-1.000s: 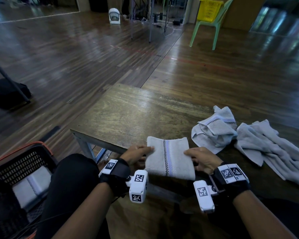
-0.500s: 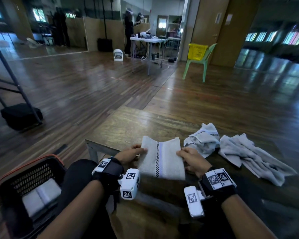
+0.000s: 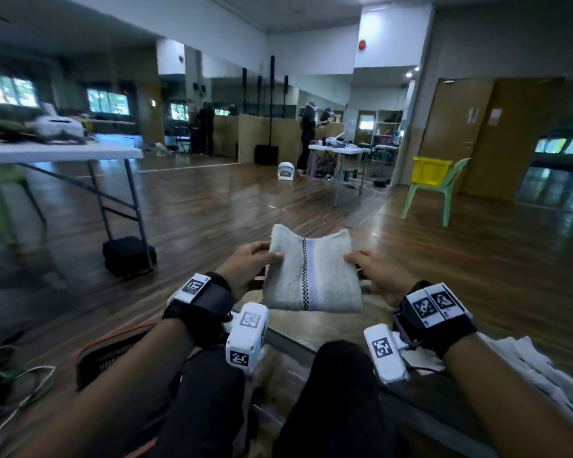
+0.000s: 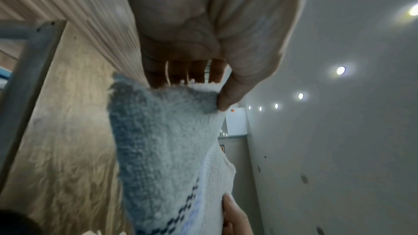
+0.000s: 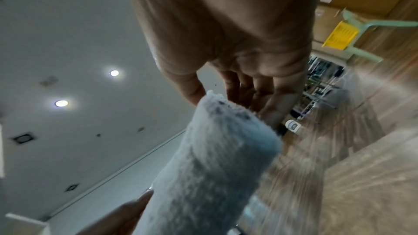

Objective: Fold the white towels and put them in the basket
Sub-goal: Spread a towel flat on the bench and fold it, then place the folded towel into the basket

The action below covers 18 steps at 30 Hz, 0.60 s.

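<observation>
A folded white towel (image 3: 311, 272) with a checked and lilac stripe hangs in the air in front of me, above the wooden table's near edge (image 3: 288, 328). My left hand (image 3: 248, 264) pinches its left edge and my right hand (image 3: 374, 272) pinches its right edge. In the left wrist view the thumb presses the towel (image 4: 167, 140) against the fingers. In the right wrist view the towel (image 5: 212, 163) runs from between thumb and fingers. The black basket (image 3: 110, 355) with a red rim sits low at my left, mostly hidden by my arm.
Unfolded white towels (image 3: 530, 365) lie on the table at the far right. My knees are under the table edge. Cables (image 3: 10, 375) lie on the floor at left. A white folding table (image 3: 60, 150), a green chair (image 3: 444, 190) and people stand farther off.
Both hands have lifted the folded towel off the table and hold it up in the air. My head has tilted up, so more of the room shows.
</observation>
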{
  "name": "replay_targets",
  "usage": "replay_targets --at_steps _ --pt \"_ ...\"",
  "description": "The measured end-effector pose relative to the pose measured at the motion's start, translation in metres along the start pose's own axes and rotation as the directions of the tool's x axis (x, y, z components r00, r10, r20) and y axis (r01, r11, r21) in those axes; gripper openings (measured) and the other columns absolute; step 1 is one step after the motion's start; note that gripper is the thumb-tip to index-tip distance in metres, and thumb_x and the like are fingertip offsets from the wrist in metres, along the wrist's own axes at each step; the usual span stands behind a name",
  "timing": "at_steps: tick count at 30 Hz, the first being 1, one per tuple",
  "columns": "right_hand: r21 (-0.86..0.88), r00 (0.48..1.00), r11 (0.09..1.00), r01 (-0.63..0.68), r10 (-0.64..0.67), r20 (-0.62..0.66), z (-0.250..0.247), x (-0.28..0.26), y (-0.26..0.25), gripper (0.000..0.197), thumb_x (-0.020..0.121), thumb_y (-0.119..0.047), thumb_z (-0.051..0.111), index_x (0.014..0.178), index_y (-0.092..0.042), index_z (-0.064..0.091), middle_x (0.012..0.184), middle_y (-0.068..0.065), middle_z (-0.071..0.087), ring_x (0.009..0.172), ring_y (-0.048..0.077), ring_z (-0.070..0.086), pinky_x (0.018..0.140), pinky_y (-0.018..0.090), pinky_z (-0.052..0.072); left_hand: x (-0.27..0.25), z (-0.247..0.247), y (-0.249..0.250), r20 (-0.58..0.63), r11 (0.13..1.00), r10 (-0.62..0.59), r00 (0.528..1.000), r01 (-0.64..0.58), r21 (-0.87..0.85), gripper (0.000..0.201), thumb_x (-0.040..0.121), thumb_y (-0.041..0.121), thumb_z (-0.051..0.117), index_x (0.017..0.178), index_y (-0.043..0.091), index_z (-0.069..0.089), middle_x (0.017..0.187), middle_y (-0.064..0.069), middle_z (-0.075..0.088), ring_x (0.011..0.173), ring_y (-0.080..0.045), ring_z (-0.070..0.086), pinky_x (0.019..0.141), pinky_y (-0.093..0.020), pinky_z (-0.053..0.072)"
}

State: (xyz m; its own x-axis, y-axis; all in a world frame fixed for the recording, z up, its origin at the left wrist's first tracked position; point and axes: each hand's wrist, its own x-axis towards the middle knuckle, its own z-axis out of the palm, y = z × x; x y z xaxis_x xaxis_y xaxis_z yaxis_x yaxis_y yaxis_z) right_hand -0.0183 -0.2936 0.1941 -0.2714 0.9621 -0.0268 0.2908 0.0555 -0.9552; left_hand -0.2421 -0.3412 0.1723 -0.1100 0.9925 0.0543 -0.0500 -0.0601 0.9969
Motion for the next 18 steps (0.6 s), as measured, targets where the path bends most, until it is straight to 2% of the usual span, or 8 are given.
replay_targets --at_steps 3,5,7,10,12,14,16,18 --pt "-0.003 0.995 0.998 0.063 -0.062 0.082 0.029 0.012 -0.021 0.013 0.094 -0.023 0.049 0.093 -0.015 0.059 0.085 0.004 0.061 0.076 0.019 0.056 0.059 0.028 0.045 -0.014 -0.029 0.008 -0.117 1.0 0.016 0.993 -0.019 -0.024 0.012 0.089 0.012 0.058 0.1 0.016 0.06 0.086 -0.001 0.06 0.071 -0.013 0.056 0.054 -0.021 0.048" --pt "0.003 0.985 0.995 0.101 -0.101 0.141 0.052 0.02 -0.033 0.014 0.094 -0.022 0.049 0.09 -0.014 0.059 0.085 0.004 0.061 0.077 0.02 0.056 0.062 0.03 0.047 -0.023 -0.049 0.013 -0.2 0.999 0.024 0.98 -0.031 -0.03 0.014 0.089 0.012 0.057 0.102 0.016 0.061 0.086 -0.002 0.06 0.071 -0.014 0.056 0.054 -0.02 0.047" --pt "0.019 0.972 0.992 0.121 -0.122 0.2 0.075 0.027 -0.041 0.015 0.094 -0.021 0.049 0.094 -0.012 0.06 0.086 0.005 0.061 0.079 0.021 0.057 0.062 0.032 0.049 -0.033 -0.068 0.017 -0.294 0.998 0.031 0.955 -0.043 -0.034 0.017 0.089 0.01 0.057 0.106 0.014 0.06 0.083 -0.002 0.06 0.067 -0.012 0.056 0.048 -0.015 0.045" --pt "0.046 0.942 0.99 0.136 -0.144 0.303 0.109 0.033 -0.05 0.019 0.095 -0.02 0.048 0.103 -0.006 0.058 0.084 0.006 0.06 0.074 0.02 0.059 0.061 0.034 0.05 -0.051 -0.095 0.018 -0.437 0.997 0.054 0.898 -0.074 -0.028 0.013 0.089 0.01 0.058 0.101 0.011 0.062 0.077 -0.003 0.06 0.055 -0.008 0.057 0.046 -0.014 0.042" --pt "0.078 0.912 0.988 0.136 -0.155 0.38 0.131 0.037 -0.054 0.017 0.095 -0.019 0.048 0.098 -0.007 0.059 0.081 0.006 0.061 0.071 0.018 0.06 0.063 0.036 0.051 -0.065 -0.112 0.016 -0.533 0.993 0.088 0.842 -0.118 -0.022 0.016 0.089 0.007 0.058 0.104 0.006 0.062 0.079 -0.005 0.061 0.06 -0.012 0.057 0.054 -0.021 0.045" --pt "0.103 0.872 0.987 0.125 -0.159 0.464 0.153 0.037 -0.056 0.015 0.095 -0.017 0.047 0.092 -0.009 0.06 0.078 0.004 0.06 0.069 0.017 0.059 0.059 0.033 0.051 -0.08 -0.127 0.012 -0.605 0.989 0.1 0.79 -0.144 -0.025 0.019 0.089 0.005 0.057 0.108 0.004 0.059 0.085 -0.007 0.063 0.07 -0.016 0.057 0.064 -0.028 0.048" --pt "0.111 0.824 0.986 0.124 -0.164 0.542 0.174 0.035 -0.057 0.016 0.095 -0.016 0.046 0.092 -0.009 0.06 0.078 0.005 0.06 0.069 0.017 0.058 0.056 0.03 0.049 -0.095 -0.141 0.008 -0.653 0.989 0.088 0.752 -0.143 -0.032 0.022 0.089 0.004 0.057 0.111 0.002 0.058 0.089 -0.009 0.064 0.075 -0.019 0.059 0.069 -0.03 0.051" --pt "0.115 0.788 0.986 0.123 -0.168 0.592 0.195 0.034 -0.057 0.016 0.094 -0.015 0.046 0.092 -0.009 0.061 0.08 0.006 0.06 0.071 0.018 0.058 0.058 0.03 0.05 -0.11 -0.153 0.007 -0.686 0.993 0.062 0.725 -0.117 -0.034 0.025 0.088 0.005 0.058 0.113 -0.001 0.058 0.097 -0.015 0.064 0.084 -0.025 0.059 0.081 -0.039 0.052"
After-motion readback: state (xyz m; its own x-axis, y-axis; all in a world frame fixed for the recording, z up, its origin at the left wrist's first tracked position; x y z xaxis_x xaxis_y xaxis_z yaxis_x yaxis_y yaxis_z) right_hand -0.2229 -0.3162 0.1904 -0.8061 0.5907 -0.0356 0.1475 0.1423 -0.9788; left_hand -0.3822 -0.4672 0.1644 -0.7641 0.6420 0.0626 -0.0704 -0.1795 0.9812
